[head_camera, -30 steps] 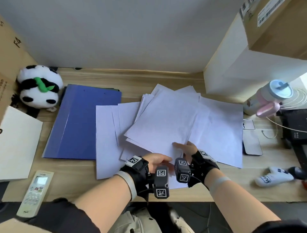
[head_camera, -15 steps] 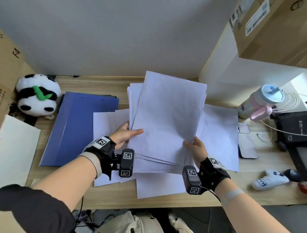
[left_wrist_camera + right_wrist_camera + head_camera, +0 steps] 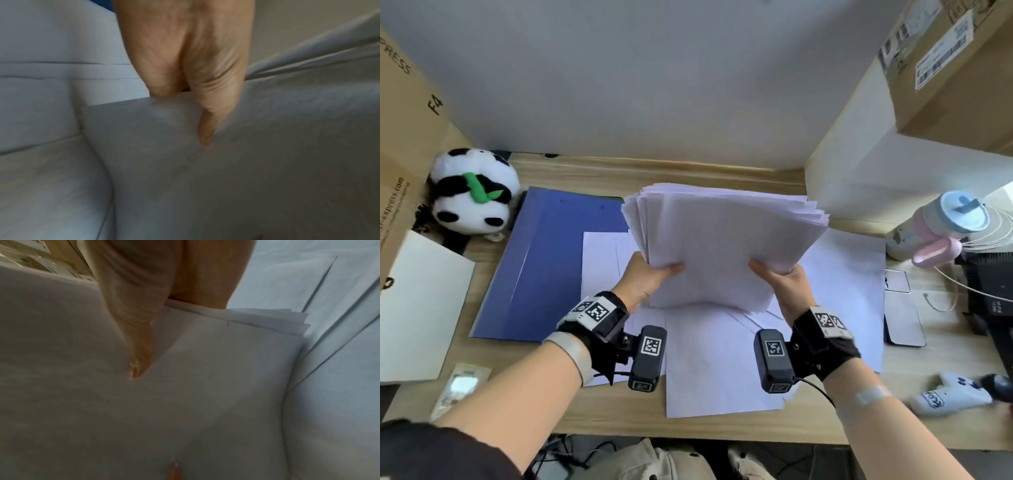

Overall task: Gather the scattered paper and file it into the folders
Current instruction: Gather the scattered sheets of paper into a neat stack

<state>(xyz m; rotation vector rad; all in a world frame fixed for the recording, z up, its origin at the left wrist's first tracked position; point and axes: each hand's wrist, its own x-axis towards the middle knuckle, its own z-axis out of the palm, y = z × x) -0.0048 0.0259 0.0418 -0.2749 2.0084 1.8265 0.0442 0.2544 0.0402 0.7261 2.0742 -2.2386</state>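
A stack of white paper stands upright on its lower edge at the middle of the desk, its top edges slightly fanned. My left hand grips its left side, thumb on the near face. On the right side my right hand holds it the same way, thumb across the front sheet. Loose sheets lie flat under and around the stack. A blue folder lies closed to the left, partly under the sheets.
A panda plush sits at the back left beside a cardboard box. A white sheet and a remote lie front left. To the right are a pink and blue bottle, a phone and a black device.
The sheets lifted off the desk have been squared into one upright stack. My left hand has moved from beside the sheets to grip the stack's left edge; my right hand has shifted up its right edge.
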